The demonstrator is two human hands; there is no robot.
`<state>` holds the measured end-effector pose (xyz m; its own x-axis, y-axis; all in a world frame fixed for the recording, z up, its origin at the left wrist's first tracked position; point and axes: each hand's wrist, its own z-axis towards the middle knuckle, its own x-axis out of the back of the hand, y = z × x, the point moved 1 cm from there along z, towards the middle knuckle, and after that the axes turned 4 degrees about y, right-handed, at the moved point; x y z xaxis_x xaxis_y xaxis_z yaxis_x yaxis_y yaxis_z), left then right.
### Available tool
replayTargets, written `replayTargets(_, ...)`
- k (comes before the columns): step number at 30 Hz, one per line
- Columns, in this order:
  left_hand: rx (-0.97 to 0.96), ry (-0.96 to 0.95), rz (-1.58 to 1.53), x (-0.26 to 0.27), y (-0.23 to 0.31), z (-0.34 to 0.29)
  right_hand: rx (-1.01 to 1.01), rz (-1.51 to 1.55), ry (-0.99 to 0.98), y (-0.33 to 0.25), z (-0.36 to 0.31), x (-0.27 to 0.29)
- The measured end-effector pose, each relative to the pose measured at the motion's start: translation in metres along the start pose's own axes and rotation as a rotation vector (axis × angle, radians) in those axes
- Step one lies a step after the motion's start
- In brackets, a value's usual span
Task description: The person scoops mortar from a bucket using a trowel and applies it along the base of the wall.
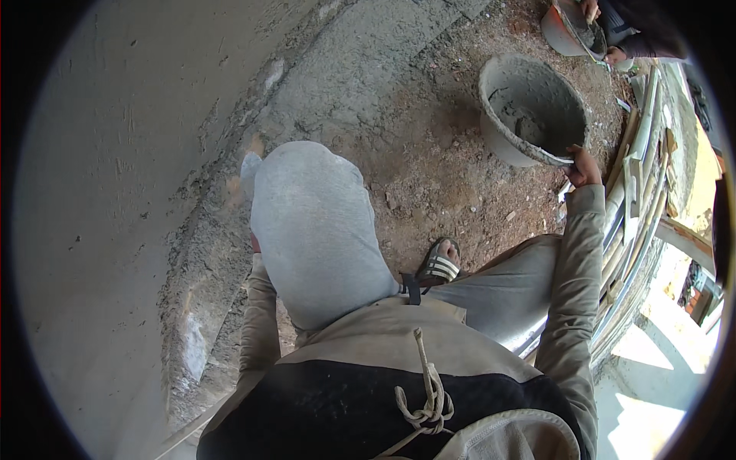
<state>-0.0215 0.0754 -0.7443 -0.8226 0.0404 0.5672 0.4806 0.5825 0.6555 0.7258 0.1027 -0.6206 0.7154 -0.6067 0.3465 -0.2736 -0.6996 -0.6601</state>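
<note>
Center-left: raised grey-clad knee (310,222). Left hand (255,243) mostly hidden behind it, can't tell its state. Sandal (442,268) with white stripes just below frame center. Right hand (585,167), upper right, fingers closed on rim of grey-caked bucket (502,139), also upper right. Farther, top right: co-worker's hands (616,55) at second bucket (558,32).

Soft shade, lower-right glare, black fisheye vignette
</note>
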Motion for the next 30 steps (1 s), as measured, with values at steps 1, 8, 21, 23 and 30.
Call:
replayTargets(1,0.003,-0.007,-0.005,-0.002,0.001,0.000,0.001,0.003,0.007,0.000,0.000,0.002)
replayTargets(8,0.022,0.033,-0.002,0.010,0.000,-0.004,0.066,0.286,-0.035,-0.003,-0.027,-0.072)
replayTargets(21,0.396,0.339,0.010,0.061,-0.009,-0.041,-0.038,0.342,-0.412,0.101,-0.057,-0.192)
replayTargets(23,0.501,0.351,-0.015,0.064,-0.034,-0.040,-0.069,0.332,-0.437,0.070,-0.105,-0.190)
replayTargets(30,0.135,-0.024,0.285,-0.023,-0.004,0.039,-0.078,-0.642,-0.504,0.033,-0.165,-0.082)
